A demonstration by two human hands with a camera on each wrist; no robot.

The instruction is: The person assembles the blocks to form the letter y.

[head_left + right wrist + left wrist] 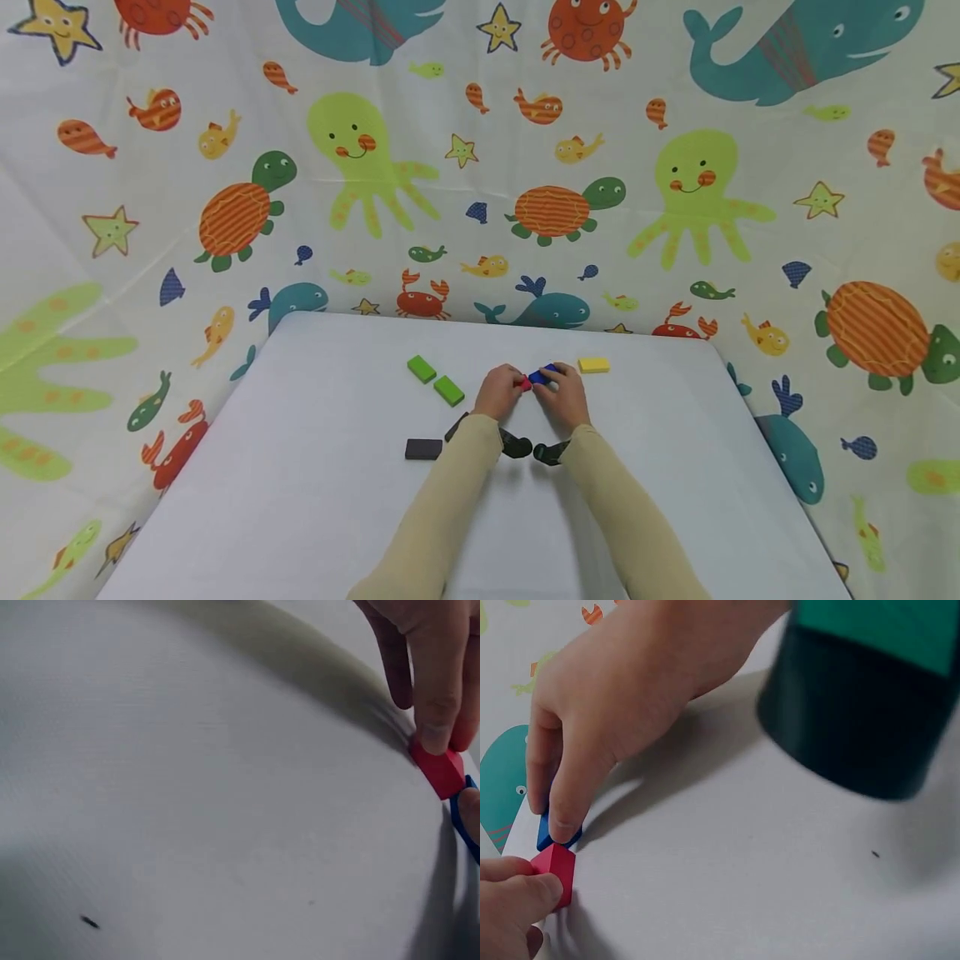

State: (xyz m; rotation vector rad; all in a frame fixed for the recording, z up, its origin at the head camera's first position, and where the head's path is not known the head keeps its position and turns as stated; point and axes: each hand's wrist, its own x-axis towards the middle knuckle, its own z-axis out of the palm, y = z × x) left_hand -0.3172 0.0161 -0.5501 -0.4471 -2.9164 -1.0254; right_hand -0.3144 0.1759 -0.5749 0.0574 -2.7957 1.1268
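My left hand (501, 392) pinches a small red block (558, 871) between thumb and fingers. Just to its right, my right hand (564, 395) grips a blue block (542, 375) by its sides. In the left wrist view the two blocks meet or nearly meet at their corners, low over the white table; whether they touch is hard to tell. The red block (441, 771) also shows in the right wrist view, where only a strip of the blue block (466, 825) appears beside my right thumb.
Two green blocks (449, 390) lie left of my hands, and a yellow block (594, 365) to the right. A dark block (423, 449) sits nearer, with another dark block (454, 427) partly behind my left sleeve. A patterned sea-animal cloth hangs behind the white table (300, 500).
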